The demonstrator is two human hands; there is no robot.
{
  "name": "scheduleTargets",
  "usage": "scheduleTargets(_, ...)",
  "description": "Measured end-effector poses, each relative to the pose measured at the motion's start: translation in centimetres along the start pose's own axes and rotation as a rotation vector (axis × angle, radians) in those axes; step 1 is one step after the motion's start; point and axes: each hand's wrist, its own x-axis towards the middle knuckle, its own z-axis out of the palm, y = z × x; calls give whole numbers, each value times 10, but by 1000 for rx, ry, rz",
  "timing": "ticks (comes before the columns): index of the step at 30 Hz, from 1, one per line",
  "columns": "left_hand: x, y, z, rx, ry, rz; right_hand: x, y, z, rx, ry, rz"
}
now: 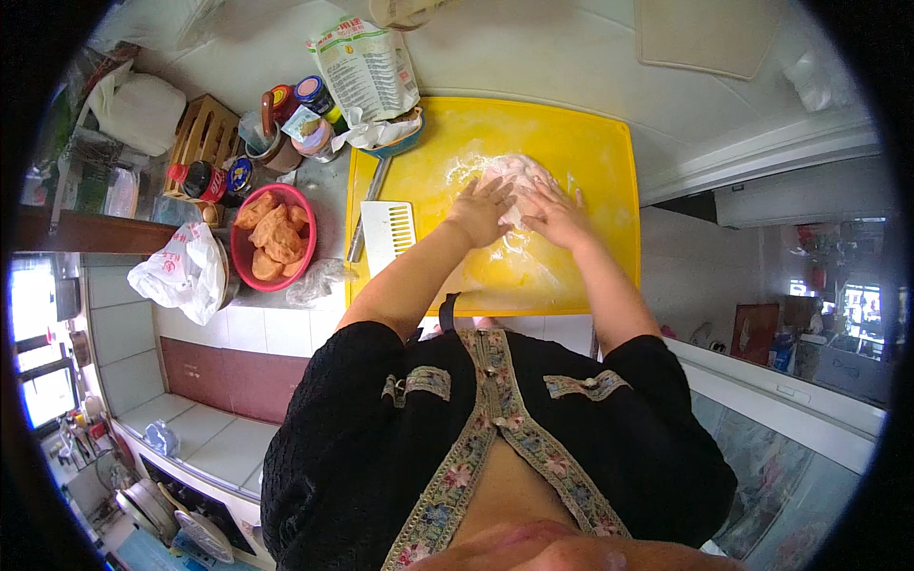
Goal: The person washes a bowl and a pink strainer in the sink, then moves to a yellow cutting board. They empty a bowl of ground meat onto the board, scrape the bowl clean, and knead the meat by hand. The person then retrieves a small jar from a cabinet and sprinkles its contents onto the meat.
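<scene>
A pale, floury lump of dough (519,169) lies flattened on the yellow board (600,276). My left hand (481,209) rests on its left side, fingers spread and stretched out. On its right side lies my right hand (557,215), also flat with the fingers apart. Both palms face down, and neither hand grips anything. Loose white flour is smeared around the dough and below my hands. To the left of my left forearm are a white slotted plastic plate (377,238) and a grey metal rod (359,233).
A pink-red bowl (309,205) of orange lumps stands left of the board. Beside it are a white plastic bag (186,276) and a cola-coloured bottle (202,181). Several jars, a blue dish (398,144) and a printed flour-type bag (367,71) crowd the back left.
</scene>
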Motion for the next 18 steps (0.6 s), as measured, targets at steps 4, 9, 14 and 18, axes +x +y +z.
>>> scheduleTargets(4,-13,-11,-24,-259,26,-36,4,21,-26,181,-28,-104)
scheduleTargets(9,-35,-21,-27,-858,481,-250,30,-2,-51,542,258,-288)
scheduleTargets(14,-31,14,-19,-767,471,-411,63,16,-1,38,287,-258)
scheduleTargets(18,-69,28,-36,-847,421,-539,67,13,-79,917,-47,-277)
